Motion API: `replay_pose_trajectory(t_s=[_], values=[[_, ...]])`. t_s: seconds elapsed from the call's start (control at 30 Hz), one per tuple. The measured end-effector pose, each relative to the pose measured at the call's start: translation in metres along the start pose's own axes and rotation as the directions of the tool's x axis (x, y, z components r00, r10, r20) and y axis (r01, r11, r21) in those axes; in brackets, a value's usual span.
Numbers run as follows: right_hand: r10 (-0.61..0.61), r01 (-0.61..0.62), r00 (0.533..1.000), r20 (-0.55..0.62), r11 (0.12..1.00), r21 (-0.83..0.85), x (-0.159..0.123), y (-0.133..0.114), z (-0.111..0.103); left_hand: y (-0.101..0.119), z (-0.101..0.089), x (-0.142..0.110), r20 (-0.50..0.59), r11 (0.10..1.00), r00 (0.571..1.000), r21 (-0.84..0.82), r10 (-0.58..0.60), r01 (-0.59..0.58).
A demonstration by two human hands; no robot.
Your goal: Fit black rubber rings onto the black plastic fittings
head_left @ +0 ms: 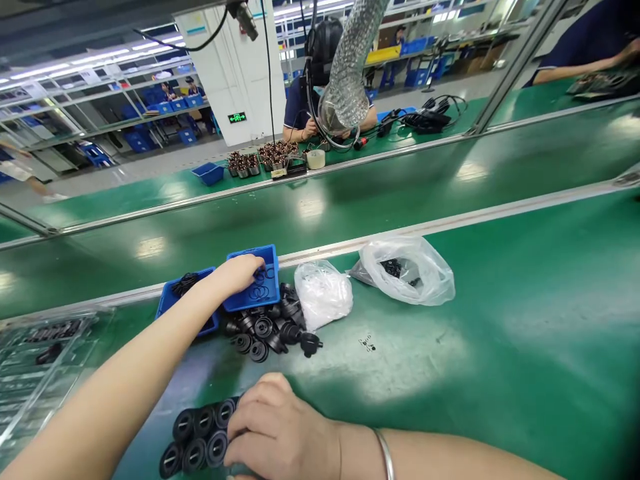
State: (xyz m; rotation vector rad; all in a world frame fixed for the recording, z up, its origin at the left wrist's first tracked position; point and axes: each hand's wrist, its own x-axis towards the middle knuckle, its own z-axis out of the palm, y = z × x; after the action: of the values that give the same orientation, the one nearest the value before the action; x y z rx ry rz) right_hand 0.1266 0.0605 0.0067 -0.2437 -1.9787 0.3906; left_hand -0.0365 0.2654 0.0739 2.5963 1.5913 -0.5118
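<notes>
My left hand (235, 277) reaches over a blue plastic tray (270, 293), its fingers on the black rubber O-rings inside. Beside that tray sits a second blue tray (173, 301) holding a tangle of thin black rings or cord. Below them, a loose heap of black round plastic parts (265, 330) lies on the green bench. My right hand (275, 427) closes over the end of tight rows of the same kind of part (195, 437) near the front edge. A metal bangle (385, 455) circles my right wrist. The right hand hides part of those rows.
A clear bag of white pieces (323, 293) and a bag of black parts (405, 270) lie on the green bench (500, 347). Small black bits (367, 343) lie nearby. A clear plastic tray (50, 360) lies at left. Beyond a metal rail, a person (300, 113) works across the line.
</notes>
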Motion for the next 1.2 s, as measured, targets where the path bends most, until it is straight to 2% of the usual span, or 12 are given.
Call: replay_pose_trajectory(t_s=[0.13,0.4,0.57,0.9,1.2], values=[[-0.006,0.006,0.999,-0.036,1.000,0.012,-0.001,0.001,0.005,-0.001,-0.006,-0.004,-0.013,0.993,1.000,-0.116,-0.002,0.001],[0.026,-0.026,1.000,0.012,1.000,0.017,-0.001,0.001,0.004,-0.003,-0.015,-0.012,-0.089,0.965,0.996,-0.263,-0.018,-0.006],[0.034,-0.034,0.999,0.019,0.999,0.018,-0.002,0.001,0.004,-0.005,-0.017,-0.015,-0.117,0.982,0.993,-0.189,-0.029,0.006],[0.026,-0.027,0.999,0.044,1.000,0.012,-0.005,0.003,0.007,0.010,0.001,-0.005,-0.082,0.992,0.991,0.059,-0.104,0.109],[0.054,-0.056,0.991,0.119,0.998,0.014,-0.010,0.002,0.009,0.018,0.000,0.001,-0.001,0.982,0.987,0.100,-0.159,0.159]])
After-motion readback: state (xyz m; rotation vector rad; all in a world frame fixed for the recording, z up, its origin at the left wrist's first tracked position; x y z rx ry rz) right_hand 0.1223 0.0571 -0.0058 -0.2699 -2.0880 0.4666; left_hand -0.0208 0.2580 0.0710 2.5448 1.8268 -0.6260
